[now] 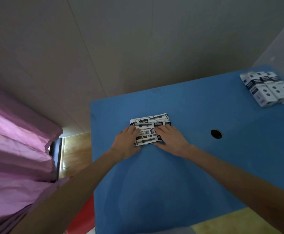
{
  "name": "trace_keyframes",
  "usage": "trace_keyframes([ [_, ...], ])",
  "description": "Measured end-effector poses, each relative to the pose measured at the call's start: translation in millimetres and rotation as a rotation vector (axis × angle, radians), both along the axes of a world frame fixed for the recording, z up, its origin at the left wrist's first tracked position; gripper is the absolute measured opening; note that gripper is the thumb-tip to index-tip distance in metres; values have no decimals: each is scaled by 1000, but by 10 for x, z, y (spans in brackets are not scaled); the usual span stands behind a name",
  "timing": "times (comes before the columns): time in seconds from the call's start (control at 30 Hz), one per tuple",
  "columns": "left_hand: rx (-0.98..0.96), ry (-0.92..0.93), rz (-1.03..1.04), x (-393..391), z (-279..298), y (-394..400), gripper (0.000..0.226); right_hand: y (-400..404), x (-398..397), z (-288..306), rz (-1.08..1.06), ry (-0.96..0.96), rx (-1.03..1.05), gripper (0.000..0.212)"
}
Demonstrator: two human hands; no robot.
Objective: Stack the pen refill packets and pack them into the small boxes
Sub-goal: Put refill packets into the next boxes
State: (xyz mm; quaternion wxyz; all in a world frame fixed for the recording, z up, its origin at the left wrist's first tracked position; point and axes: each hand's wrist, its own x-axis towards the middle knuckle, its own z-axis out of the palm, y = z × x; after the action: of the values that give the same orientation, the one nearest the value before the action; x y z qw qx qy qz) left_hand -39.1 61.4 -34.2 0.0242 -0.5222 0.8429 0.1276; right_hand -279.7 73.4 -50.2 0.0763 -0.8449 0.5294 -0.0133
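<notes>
A loose pile of black-and-white pen refill packets point(150, 123) lies near the middle of the blue table point(180, 174). My left hand point(126, 142) rests on the pile's left end, fingers laid over the packets. My right hand point(170, 139) lies on the right part of the pile, fingers spread flat on top and thumb at the near edge. Several small white boxes point(268, 88) with dark labels lie side by side at the far right corner of the table, well away from both hands.
A round dark hole point(216, 134) sits in the tabletop right of the pile. A pink curtain point(16, 146) hangs at the left, with wooden floor point(75, 149) beyond the table's left edge. A grey wall stands behind the table.
</notes>
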Motion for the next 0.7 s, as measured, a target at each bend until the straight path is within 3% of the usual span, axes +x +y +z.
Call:
trace_keyframes([
  [0.37,-12,-106,-126,-27,8,66,47,75,14,-29,56,31,38,42],
  [0.53,67,-143,-104,-143,54,99,59,134,86,43,93,94,73,34],
  [0.7,66,-171,-93,-235,66,192,44,258,138,63,105,125,113,35],
])
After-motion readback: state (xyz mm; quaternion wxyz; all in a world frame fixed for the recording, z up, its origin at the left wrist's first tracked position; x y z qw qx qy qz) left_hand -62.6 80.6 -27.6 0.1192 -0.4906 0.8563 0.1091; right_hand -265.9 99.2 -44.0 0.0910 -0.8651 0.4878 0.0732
